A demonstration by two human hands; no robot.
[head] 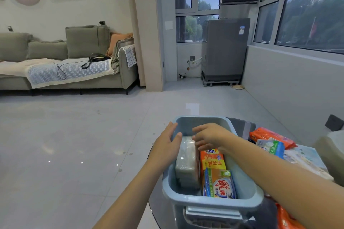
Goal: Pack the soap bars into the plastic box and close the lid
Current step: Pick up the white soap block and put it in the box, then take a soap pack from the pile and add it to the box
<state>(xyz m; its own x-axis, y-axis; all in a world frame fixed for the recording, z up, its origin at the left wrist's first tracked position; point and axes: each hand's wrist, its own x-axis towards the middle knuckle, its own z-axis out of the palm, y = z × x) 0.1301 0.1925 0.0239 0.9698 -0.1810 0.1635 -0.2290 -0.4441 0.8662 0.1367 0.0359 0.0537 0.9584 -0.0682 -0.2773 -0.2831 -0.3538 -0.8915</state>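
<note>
Packing is under way: soap bars [214, 171] sit inside the plastic box [212, 204]. Left hand [167, 145] steadies the rim; right hand [210, 137] hovers open-fingered, holding nothing. Next, probably fetch packs [271, 138] beside it.
</note>
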